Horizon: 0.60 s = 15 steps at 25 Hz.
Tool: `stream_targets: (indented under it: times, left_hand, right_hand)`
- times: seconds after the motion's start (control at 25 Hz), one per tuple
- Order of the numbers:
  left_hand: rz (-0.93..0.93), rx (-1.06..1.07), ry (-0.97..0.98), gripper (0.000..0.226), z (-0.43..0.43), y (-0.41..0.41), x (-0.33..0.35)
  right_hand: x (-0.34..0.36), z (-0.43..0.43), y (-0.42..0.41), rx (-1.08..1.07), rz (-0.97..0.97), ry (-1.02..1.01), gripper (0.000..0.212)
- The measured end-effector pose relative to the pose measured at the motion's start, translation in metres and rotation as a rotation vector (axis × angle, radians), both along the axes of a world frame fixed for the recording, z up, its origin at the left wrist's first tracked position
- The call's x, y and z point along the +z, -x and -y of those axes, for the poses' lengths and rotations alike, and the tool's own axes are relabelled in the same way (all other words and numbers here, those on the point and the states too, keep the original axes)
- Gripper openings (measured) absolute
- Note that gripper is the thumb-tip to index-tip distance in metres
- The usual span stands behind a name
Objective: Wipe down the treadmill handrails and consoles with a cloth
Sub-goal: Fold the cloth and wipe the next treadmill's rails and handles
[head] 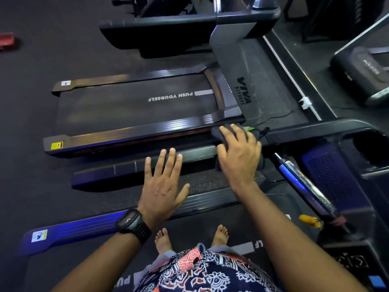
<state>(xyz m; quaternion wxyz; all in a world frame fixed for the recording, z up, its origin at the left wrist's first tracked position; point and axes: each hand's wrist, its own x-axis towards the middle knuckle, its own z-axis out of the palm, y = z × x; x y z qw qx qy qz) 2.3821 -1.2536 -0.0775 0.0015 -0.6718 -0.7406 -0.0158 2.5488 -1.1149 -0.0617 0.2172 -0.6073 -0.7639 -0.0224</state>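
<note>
The dark left handrail (126, 168) of the treadmill I stand on runs across the middle of the view. A dark grey cloth (216, 131) is draped over its console end. My right hand (239, 154) lies on top of the cloth, fingers and thumb curved round cloth and rail. My left hand (163, 186), with a black watch on the wrist, is flat with straight fingers, the fingertips over the rail just left of the right hand. The console (336, 175), with a speaker grille and a cup holder, is at the right.
A second treadmill (136, 106) marked PUSH YOURSELF lies parallel beyond the rail, its own console (168, 28) above. A chrome grip bar (305, 186) and an orange safety clip (309, 221) sit by my console. My bare feet (164, 239) stand on the belt.
</note>
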Motion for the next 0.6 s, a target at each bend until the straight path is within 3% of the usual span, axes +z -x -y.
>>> stream_targets:
  times: [0.04, 0.12, 0.16, 0.32, 0.36, 0.44, 0.48, 0.6]
  left_hand:
    - [-0.003, 0.008, -0.001, 0.078, -0.001, -0.001, 0.0]
    - [-0.007, 0.003, 0.004, 0.079, -0.003, -0.004, -0.001]
    - [-0.005, -0.004, 0.005, 0.079, -0.004, -0.005, -0.001]
    - [0.008, 0.006, -0.007, 0.077, -0.007, -0.011, 0.0]
    - [0.008, 0.013, -0.011, 0.078, -0.008, -0.012, 0.0]
    - [0.003, 0.003, -0.009, 0.079, -0.009, -0.014, -0.002]
    - [0.002, -0.004, -0.012, 0.079, -0.01, -0.015, -0.002]
    - [0.003, -0.008, -0.019, 0.078, -0.013, -0.02, -0.002]
  right_hand:
    - [-0.005, 0.011, 0.009, 0.052, 0.065, -0.014, 0.049]
    - [-0.012, 0.03, 0.007, 0.437, 0.213, -0.105, 0.051]
    - [-0.012, 0.02, -0.002, 0.507, 0.232, -0.116, 0.051]
    - [0.0, -0.007, -0.013, -0.015, -0.014, -0.028, 0.048]
    - [-0.005, 0.005, -0.005, 0.079, 0.057, -0.049, 0.049]
    - [-0.013, 0.021, -0.008, 0.485, 0.206, -0.129, 0.051]
    - [-0.012, 0.009, -0.016, 0.535, 0.231, -0.126, 0.051]
    - [0.002, -0.022, -0.026, 0.045, 0.019, -0.036, 0.048]
